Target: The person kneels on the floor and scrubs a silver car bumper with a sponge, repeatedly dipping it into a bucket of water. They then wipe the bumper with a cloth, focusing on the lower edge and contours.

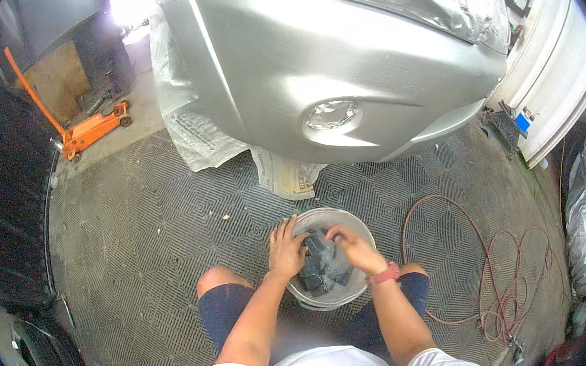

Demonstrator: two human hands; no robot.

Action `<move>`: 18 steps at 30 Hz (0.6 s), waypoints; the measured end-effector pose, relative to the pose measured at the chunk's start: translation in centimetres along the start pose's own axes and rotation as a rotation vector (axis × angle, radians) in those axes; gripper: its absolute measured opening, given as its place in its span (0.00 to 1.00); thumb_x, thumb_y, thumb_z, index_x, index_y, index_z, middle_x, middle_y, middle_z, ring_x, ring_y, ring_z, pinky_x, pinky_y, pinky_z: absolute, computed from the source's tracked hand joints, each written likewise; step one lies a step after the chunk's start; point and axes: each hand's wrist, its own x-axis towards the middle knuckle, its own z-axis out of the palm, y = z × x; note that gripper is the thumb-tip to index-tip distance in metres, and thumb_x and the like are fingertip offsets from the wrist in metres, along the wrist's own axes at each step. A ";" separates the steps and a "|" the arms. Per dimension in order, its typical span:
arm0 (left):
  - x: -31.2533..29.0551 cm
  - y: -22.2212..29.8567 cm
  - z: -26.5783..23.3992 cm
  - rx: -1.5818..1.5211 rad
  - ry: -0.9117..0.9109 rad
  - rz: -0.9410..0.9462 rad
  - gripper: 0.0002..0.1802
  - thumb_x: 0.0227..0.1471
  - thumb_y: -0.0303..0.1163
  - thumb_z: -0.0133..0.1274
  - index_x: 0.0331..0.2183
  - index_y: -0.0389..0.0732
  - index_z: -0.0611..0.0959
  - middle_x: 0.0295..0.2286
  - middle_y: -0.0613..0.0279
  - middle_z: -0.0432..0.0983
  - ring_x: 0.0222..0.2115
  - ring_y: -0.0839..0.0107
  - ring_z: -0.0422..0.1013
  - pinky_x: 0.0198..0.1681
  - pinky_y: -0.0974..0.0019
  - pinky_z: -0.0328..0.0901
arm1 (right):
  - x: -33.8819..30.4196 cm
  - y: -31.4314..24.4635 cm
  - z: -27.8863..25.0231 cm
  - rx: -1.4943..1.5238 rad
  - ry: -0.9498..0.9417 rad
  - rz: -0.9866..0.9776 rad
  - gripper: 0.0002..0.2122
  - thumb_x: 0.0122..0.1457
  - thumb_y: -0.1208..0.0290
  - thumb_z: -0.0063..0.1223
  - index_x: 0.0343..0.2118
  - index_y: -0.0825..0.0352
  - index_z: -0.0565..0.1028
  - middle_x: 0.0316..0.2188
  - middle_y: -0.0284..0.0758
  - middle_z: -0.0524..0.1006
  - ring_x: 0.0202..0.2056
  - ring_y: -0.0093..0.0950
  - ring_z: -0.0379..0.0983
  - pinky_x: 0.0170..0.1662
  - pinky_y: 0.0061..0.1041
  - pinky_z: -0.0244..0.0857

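A pale round bucket stands on the floor between my knees, with several dark, blocky pieces lying inside it. My left hand is at the left side of its rim, fingers stretched forward and apart, the thumb side close to the dark pieces. Over the right part of the opening is my right hand, its fingers curled inward and partly blurred. Whatever those fingers hold, if anything, I cannot make out. A red band circles my right wrist.
Ahead stands a silver car bumper with sheeting hanging beneath it. A reddish hose lies coiled at the right on the patterned floor. An orange floor jack sits far left; a tyre is near left.
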 end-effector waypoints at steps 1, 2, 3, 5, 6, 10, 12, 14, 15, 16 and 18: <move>-0.1 0.2 -0.4 -0.006 -0.017 -0.011 0.24 0.56 0.36 0.69 0.55 0.51 0.90 0.75 0.53 0.57 0.75 0.48 0.55 0.76 0.38 0.50 | -0.2 -4.5 -0.8 0.245 0.006 0.082 0.13 0.68 0.75 0.52 0.52 0.67 0.80 0.53 0.45 0.81 0.61 0.36 0.77 0.58 0.42 0.75; -0.1 0.5 -0.7 -0.012 -0.027 -0.013 0.24 0.56 0.36 0.69 0.55 0.51 0.91 0.75 0.53 0.57 0.74 0.48 0.55 0.76 0.38 0.50 | -0.4 -6.9 -1.3 0.484 0.021 0.156 0.12 0.69 0.75 0.51 0.52 0.67 0.80 0.53 0.46 0.81 0.61 0.35 0.77 0.59 0.42 0.75; 0.2 0.9 -0.7 -0.016 -0.023 -0.013 0.23 0.56 0.35 0.69 0.55 0.51 0.91 0.75 0.54 0.57 0.74 0.49 0.56 0.76 0.38 0.50 | -0.3 -6.2 -1.3 0.257 -0.014 0.191 0.14 0.68 0.76 0.52 0.54 0.67 0.80 0.54 0.47 0.81 0.61 0.36 0.76 0.60 0.43 0.74; 0.5 1.6 -0.5 -0.025 -0.019 -0.010 0.23 0.56 0.35 0.69 0.54 0.51 0.91 0.75 0.55 0.58 0.74 0.50 0.56 0.76 0.38 0.51 | 0.9 -1.6 -0.4 -0.193 -0.080 0.264 0.16 0.66 0.77 0.52 0.56 0.66 0.80 0.58 0.48 0.80 0.63 0.38 0.76 0.63 0.44 0.74; 0.8 1.8 -0.2 -0.025 -0.009 -0.012 0.23 0.56 0.35 0.69 0.54 0.51 0.91 0.75 0.55 0.58 0.74 0.51 0.56 0.76 0.39 0.51 | 1.4 1.1 0.0 -0.422 -0.110 0.303 0.18 0.66 0.78 0.53 0.58 0.66 0.80 0.59 0.49 0.79 0.64 0.39 0.76 0.64 0.44 0.73; 0.7 1.1 0.4 -0.011 -0.005 -0.025 0.22 0.55 0.34 0.69 0.53 0.50 0.92 0.75 0.56 0.58 0.73 0.52 0.57 0.76 0.40 0.52 | -0.1 3.0 0.7 -0.730 0.027 -0.035 0.25 0.67 0.82 0.48 0.67 0.66 0.76 0.68 0.52 0.75 0.70 0.46 0.71 0.72 0.44 0.65; 0.1 1.1 0.6 -0.030 -0.028 -0.037 0.22 0.55 0.34 0.69 0.53 0.50 0.92 0.75 0.56 0.58 0.73 0.51 0.58 0.76 0.41 0.52 | 0.8 -2.6 -1.4 -0.557 0.193 -0.287 0.26 0.68 0.83 0.44 0.68 0.67 0.75 0.68 0.52 0.75 0.71 0.48 0.69 0.75 0.44 0.61; 0.7 0.9 0.2 -0.049 -0.038 -0.037 0.21 0.55 0.33 0.69 0.52 0.50 0.92 0.75 0.57 0.58 0.72 0.51 0.58 0.76 0.42 0.52 | 2.4 -13.7 -3.3 -0.596 0.370 -0.527 0.26 0.69 0.84 0.42 0.69 0.67 0.75 0.69 0.50 0.74 0.73 0.50 0.65 0.76 0.49 0.57; 0.6 0.9 0.3 -0.045 -0.012 -0.050 0.20 0.55 0.33 0.70 0.51 0.50 0.92 0.75 0.58 0.59 0.72 0.52 0.59 0.76 0.43 0.52 | 3.3 -17.8 -4.2 -0.683 0.422 -0.639 0.28 0.66 0.81 0.46 0.70 0.66 0.74 0.70 0.50 0.73 0.73 0.51 0.64 0.77 0.52 0.56; 0.6 0.8 0.8 -0.050 -0.005 -0.045 0.20 0.55 0.33 0.70 0.51 0.50 0.92 0.75 0.58 0.59 0.72 0.52 0.59 0.76 0.43 0.53 | 4.2 -21.4 -5.2 -0.780 0.475 -0.749 0.30 0.63 0.79 0.49 0.70 0.65 0.73 0.71 0.49 0.71 0.74 0.52 0.63 0.77 0.54 0.55; 0.6 0.2 1.4 -0.052 0.009 -0.035 0.20 0.55 0.34 0.69 0.51 0.50 0.92 0.74 0.58 0.60 0.72 0.51 0.59 0.75 0.44 0.53 | 7.1 -26.9 -6.6 -0.971 0.491 -1.001 0.30 0.61 0.78 0.52 0.69 0.64 0.74 0.71 0.48 0.71 0.74 0.48 0.63 0.77 0.53 0.55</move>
